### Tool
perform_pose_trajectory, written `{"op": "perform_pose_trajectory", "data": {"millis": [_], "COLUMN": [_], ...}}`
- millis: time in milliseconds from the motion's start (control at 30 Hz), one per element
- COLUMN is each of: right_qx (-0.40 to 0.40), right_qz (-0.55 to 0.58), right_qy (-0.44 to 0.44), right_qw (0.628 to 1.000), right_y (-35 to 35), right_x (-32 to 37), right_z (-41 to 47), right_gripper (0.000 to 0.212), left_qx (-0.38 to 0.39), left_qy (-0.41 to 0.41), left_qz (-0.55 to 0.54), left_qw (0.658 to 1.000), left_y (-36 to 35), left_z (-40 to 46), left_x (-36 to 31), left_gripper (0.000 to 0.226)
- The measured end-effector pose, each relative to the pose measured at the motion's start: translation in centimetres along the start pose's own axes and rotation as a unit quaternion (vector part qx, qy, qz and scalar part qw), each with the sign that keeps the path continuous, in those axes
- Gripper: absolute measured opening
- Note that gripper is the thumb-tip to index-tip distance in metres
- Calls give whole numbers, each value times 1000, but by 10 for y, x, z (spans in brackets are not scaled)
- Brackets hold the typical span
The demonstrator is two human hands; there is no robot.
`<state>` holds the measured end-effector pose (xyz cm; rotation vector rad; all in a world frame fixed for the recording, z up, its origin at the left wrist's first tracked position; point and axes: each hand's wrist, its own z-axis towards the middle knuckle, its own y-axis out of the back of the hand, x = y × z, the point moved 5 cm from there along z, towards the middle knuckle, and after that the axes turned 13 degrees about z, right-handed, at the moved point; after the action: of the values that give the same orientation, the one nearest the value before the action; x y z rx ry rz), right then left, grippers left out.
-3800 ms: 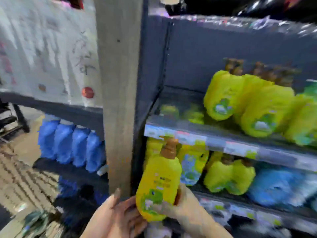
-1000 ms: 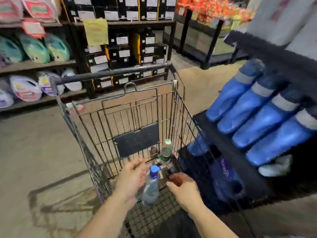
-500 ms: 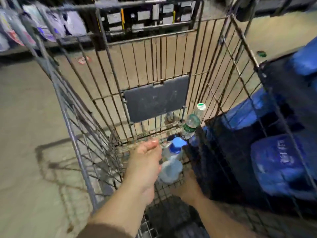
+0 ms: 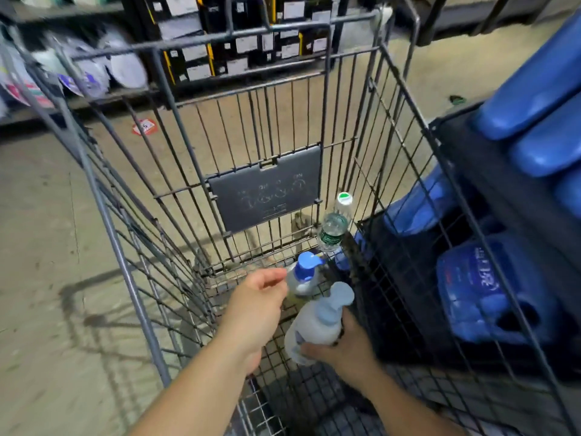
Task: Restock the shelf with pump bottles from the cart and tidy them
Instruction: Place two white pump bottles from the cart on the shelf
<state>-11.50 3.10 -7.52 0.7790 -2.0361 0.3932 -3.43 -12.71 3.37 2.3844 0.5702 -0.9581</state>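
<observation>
Both bare forearms reach forward and down. The left hand (image 4: 254, 309) hangs loosely curled, palm turned inward, its fingers (image 4: 272, 276) holding nothing. The right hand (image 4: 344, 346), lower and to the right, wraps a bottle (image 4: 316, 325) from below.

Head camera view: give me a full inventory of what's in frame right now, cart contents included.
Shopping cart: one, grey wire, centre of view, on the floor.
Plate on cart: one, dark grey, on the cart's far wall.
Pale pump bottle: one, whitish with a light blue pump, inside the cart, held by the right hand.
Blue-pump bottle: one, clear with a blue pump, on the cart floor ahead of the left hand.
Water bottle: one, clear with a white and green cap, far right corner of the cart.
Jugs: several, blue, on dark shelving to the right, outside the cart.
Boxes: many, black with white labels, on the far shelf.
Left hand: one, open, reaching towards the blue-pump bottle.
Right hand: one, gripping the pale pump bottle.
</observation>
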Motion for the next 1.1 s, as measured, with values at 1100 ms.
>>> {"op": "perform_pose_trajectory", "data": {"millis": [1100], "right_qx": [-452], "right_qz": [41], "right_qy": [364], "right_qw": [813], "right_y": [353], "right_x": [307], "right_z": [-592], "right_gripper": [62], "left_qx": [391], "left_qy": [-569], "left_qz": [132], "left_qw": [711], "left_y": [-296], "left_z": [-502], "left_x": [-294], "left_gripper": [94]}}
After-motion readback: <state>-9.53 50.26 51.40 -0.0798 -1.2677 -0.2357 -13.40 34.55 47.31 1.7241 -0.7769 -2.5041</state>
